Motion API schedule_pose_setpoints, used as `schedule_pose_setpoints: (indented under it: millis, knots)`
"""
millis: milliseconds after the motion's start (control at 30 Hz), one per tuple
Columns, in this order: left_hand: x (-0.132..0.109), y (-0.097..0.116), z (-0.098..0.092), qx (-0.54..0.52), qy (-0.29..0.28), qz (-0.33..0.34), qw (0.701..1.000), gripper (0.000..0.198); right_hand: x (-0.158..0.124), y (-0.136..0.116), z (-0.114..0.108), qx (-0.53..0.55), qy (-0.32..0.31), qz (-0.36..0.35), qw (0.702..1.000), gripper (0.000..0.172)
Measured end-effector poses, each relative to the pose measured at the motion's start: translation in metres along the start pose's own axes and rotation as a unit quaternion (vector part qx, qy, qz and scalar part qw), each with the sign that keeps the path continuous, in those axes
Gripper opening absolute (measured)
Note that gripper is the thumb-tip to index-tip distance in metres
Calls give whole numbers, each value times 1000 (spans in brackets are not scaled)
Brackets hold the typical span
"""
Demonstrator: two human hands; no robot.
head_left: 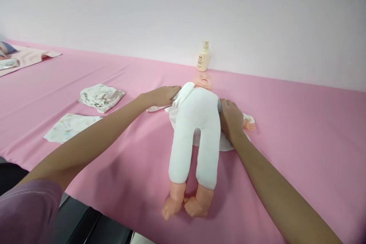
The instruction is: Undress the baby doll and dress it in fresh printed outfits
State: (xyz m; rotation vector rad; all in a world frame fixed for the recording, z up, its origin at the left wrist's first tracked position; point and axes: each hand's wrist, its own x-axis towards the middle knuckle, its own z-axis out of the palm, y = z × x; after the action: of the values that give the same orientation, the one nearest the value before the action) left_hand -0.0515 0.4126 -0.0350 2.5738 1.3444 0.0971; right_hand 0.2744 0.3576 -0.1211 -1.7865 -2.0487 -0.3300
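Pink sheet (pixel 300 129) covers the whole work surface, from the upper left of the frame to the right edge. In the far upper left corner lies a pale cloth (pixel 27 56) with something bluish on it that I cannot make out. Left of centre are two white printed pieces: a folded printed garment (pixel 101 97) and, just below it and nearer the lower left, a flat printed cloth (pixel 70 126), apart from each other. My purple sleeve (pixel 28 206) fills the lower left corner.

From there my arm runs up to my left hand (pixel 164 95), which lies flat just left of centre. Its fingers are stretched out and close together, their tips resting on the edge of the white garment (pixel 183 95) at the doll's shoulder. It presses rather than pinches.

At the centre of the frame the baby doll (pixel 196 122) lies on its back, head towards the wall (pixel 183 7) and bare feet towards me, on the white garment spread under it. A cream pump bottle (pixel 203 57) stands upright just above its head, against the wall.

Right of centre, my right hand (pixel 231 120) sits knuckles up against the doll's side, touching it. Its fingertips are tucked out of sight, so I cannot tell whether they pinch the cloth.
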Motion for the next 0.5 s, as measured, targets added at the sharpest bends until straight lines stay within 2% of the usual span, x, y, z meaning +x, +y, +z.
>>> schedule_pose_setpoints:
  millis: [133, 333, 400, 500]
  knots:
    - [-12, -11, 22, 3, 71, -23, 997, 59, 2, 3, 0, -6, -7, 9, 1000, 21]
    - [-65, -40, 57, -13, 185, -107, 977, 68, 2, 2, 2, -10, -9, 16, 1000, 24]
    - [-77, -47, 61, -32, 201, -117, 972, 67, 2, 1, 3, -8, -7, 16, 1000, 23]
    - [-78, -49, 61, -52, 191, -115, 973, 66, 3, 0, 4, -4, -1, 9, 1000, 23]
